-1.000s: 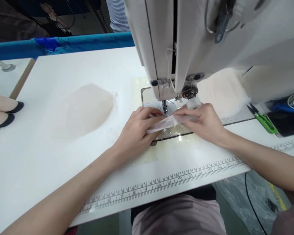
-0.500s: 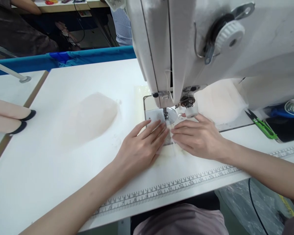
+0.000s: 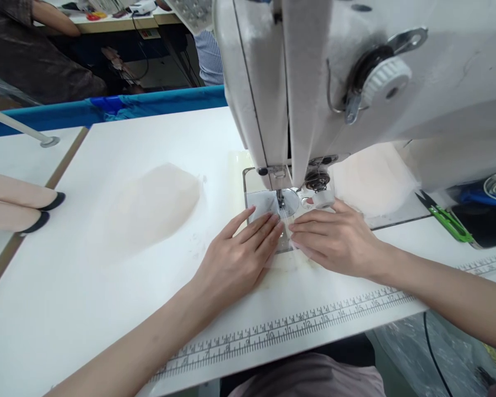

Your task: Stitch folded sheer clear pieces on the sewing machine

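My left hand (image 3: 240, 255) and my right hand (image 3: 334, 238) lie flat, fingers stretched out, on a thin sheer piece of fabric (image 3: 287, 234) just in front of the needle and presser foot (image 3: 279, 199) of a white sewing machine (image 3: 355, 88). The fingertips of both hands nearly meet on the fabric at the metal needle plate (image 3: 268, 201). The fabric is almost see-through and mostly covered by my fingers.
A pile of sheer pale fabric (image 3: 149, 204) lies on the white table (image 3: 107, 275) to the left; another stack (image 3: 372, 176) sits behind the machine. Green thread snips (image 3: 446, 218) lie at right. A ruler strip (image 3: 297, 325) runs along the front edge. Another person's forearms (image 3: 12, 204) rest at far left.
A second ago both hands pinched a folded strip of fabric held up at the needle. Now they press it flat on the plate, fingers spread. The view has tilted up slightly.
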`<state>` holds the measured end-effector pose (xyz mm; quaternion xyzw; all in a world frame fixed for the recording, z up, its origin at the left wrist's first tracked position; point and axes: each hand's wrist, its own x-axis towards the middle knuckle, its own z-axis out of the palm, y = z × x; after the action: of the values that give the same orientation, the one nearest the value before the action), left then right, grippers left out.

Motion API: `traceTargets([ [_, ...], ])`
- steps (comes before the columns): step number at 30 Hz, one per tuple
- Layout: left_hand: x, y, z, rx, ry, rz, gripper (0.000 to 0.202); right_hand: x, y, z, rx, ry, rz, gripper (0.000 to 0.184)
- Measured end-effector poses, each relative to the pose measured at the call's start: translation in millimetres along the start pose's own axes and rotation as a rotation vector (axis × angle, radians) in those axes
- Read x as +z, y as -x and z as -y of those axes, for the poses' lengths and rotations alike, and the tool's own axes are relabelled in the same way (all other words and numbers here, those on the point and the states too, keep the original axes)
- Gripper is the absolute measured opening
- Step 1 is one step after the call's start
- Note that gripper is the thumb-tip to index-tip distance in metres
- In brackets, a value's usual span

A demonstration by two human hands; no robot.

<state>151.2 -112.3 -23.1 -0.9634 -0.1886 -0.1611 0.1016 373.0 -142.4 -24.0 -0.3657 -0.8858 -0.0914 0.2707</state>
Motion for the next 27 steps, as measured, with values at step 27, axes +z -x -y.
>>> traceTargets([
  [27, 1.9, -3.5, -0.2, -0.033, -0.032, -0.071, 0.029, 2.0, -2.0, -6.4, -0.023, 0.058, -0.010, 0.023],
])
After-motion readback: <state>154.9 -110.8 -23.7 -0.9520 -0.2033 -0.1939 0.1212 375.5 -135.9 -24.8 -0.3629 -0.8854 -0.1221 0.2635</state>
